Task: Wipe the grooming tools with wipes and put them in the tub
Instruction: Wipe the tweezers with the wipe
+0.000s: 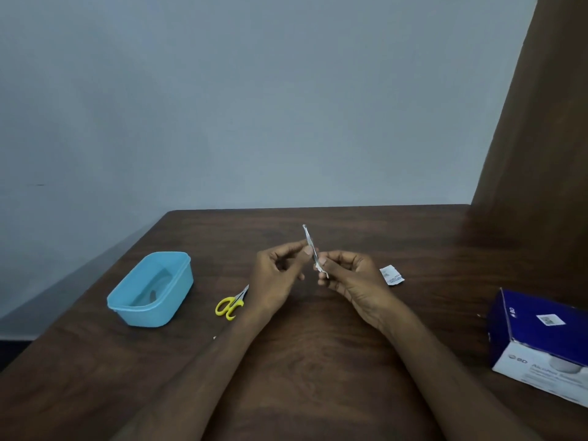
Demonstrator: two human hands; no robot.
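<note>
Right of the blue tub (149,289), both hands, left hand (280,275) and right hand (345,275), pinched a thin wipe packet (313,249); tearing it steadily from one edge looked wisest.

Dark wood-grain tabletop (318,361); plain pale blue-grey wall (254,90) behind far edge; brown wooden panel (541,138) at far right corner; dim light.

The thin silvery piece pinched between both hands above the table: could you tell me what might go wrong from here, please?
1. The thin silvery piece is pinched only at the fingertips of the left hand and right hand, so it may slip onto the dark wooden table.
2. The light blue plastic tub sits well left, beyond the yellow-handled scissors; reaching across might knock them.
</note>
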